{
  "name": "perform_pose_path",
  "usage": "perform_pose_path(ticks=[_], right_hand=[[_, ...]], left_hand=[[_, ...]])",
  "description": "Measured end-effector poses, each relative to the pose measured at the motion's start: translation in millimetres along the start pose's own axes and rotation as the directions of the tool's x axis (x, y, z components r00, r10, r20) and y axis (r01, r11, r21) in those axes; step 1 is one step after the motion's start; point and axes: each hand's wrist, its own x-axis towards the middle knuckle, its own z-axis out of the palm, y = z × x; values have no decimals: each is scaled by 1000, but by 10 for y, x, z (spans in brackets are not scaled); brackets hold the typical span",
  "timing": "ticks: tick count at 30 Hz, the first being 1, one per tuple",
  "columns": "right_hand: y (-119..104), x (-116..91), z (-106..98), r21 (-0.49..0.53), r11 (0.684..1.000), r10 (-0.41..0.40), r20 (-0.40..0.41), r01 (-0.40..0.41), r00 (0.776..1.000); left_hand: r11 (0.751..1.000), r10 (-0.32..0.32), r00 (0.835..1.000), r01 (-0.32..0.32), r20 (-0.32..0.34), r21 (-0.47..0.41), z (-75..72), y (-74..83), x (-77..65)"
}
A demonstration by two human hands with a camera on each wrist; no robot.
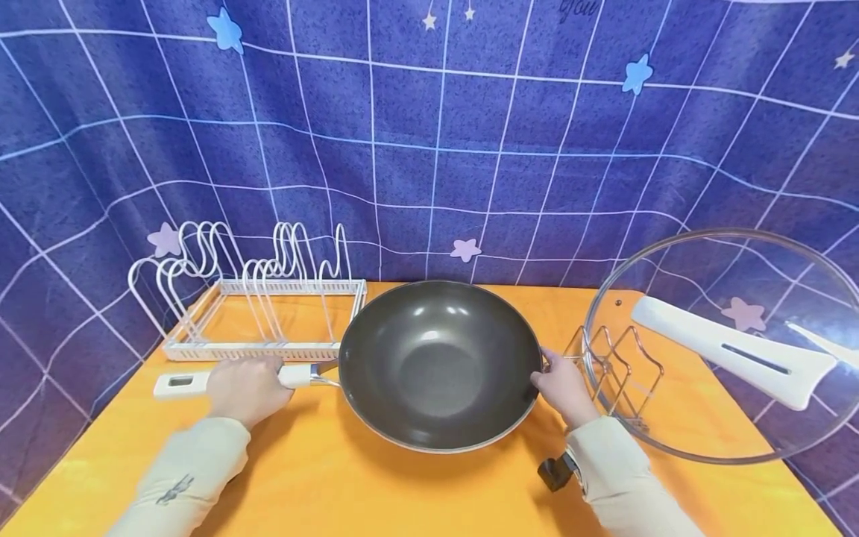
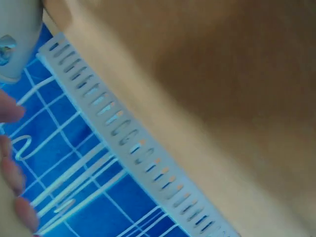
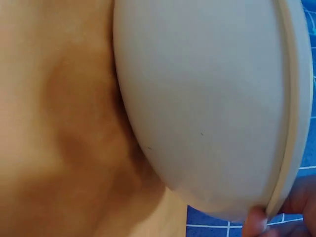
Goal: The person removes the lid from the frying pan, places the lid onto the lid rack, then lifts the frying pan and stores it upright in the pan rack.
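A wok (image 1: 439, 365) with a dark inside sits level in the middle of the head view. Its white handle (image 1: 191, 383) points left, and my left hand (image 1: 244, 388) grips it with curled fingers. In the left wrist view, those fingers (image 2: 15, 173) show at the left edge, below a white handle end (image 2: 19, 39). My right hand (image 1: 567, 388) pinches the wok's right rim, thumb on the near side. The right wrist view shows the wok's pale outer wall (image 3: 202, 98) close over the table, with a fingertip (image 3: 254, 222) at its rim.
A white wire rack (image 1: 255, 349) stands behind my left hand. Right of the wok are a small metal wire rack (image 1: 620, 369) and a large glass lid (image 1: 698, 455) with a white upright handle (image 1: 738, 350). A blue gridded curtain (image 1: 429, 149) hangs behind the orange table (image 1: 403, 492).
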Motion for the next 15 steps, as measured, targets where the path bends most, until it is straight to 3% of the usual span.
perform_pose_path(ticks=[3, 6, 11, 13, 15], right_hand=[[17, -86, 1, 43, 999, 7, 39, -9, 999], [9, -187, -1, 91, 996, -1, 87, -7, 996], [-7, -340, 18, 162, 987, -16, 175, -13, 984], [4, -376, 24, 179, 984, -22, 195, -13, 981], [36, -400, 23, 218, 975, -14, 208, -32, 978]], left_hand=[[1000, 30, 1000, -30, 8, -7, -20, -23, -22], [999, 36, 996, -35, 87, -12, -69, -65, -20], [998, 1, 958, 16, 288, -56, -276, -212, -35], [998, -11, 948, 29, 318, -50, -347, -303, -59], [999, -18, 951, 27, 310, -24, -385, -389, -93]])
